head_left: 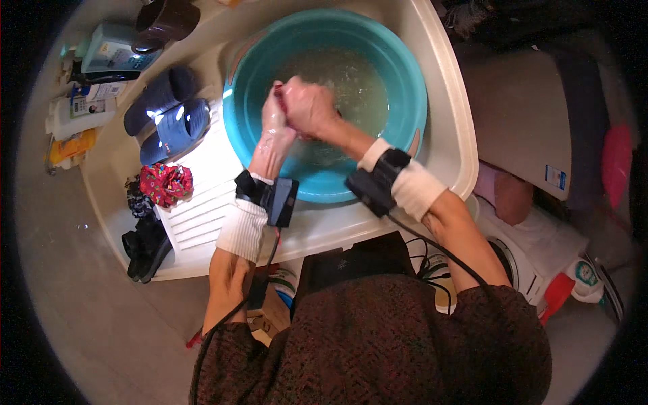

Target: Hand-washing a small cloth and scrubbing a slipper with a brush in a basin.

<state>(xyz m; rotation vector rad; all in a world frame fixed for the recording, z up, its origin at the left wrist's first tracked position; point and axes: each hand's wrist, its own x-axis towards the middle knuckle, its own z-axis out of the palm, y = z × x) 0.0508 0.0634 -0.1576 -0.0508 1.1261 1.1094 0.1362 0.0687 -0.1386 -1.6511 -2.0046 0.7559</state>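
Above the water in a round teal basin (403,81), my two wet hands are pressed together. My left hand (275,120) is closed around a dark red piece of cloth (281,96), of which only a small strip shows between the hands. My right hand (309,108) is balled up against the left one, gripping the same cloth. The rest of the cloth is hidden by the fingers. Cloudy, slightly foamy water (361,94) lies in the basin below.
The basin stands in a white sink with a ridged washboard (196,219). On its left lie blue slippers (177,128), a red patterned cloth bundle (166,185) and black shoes (146,248). Bottles (118,57) and a dark mug (167,23) line the far left edge. Cables hang from my wrist devices.
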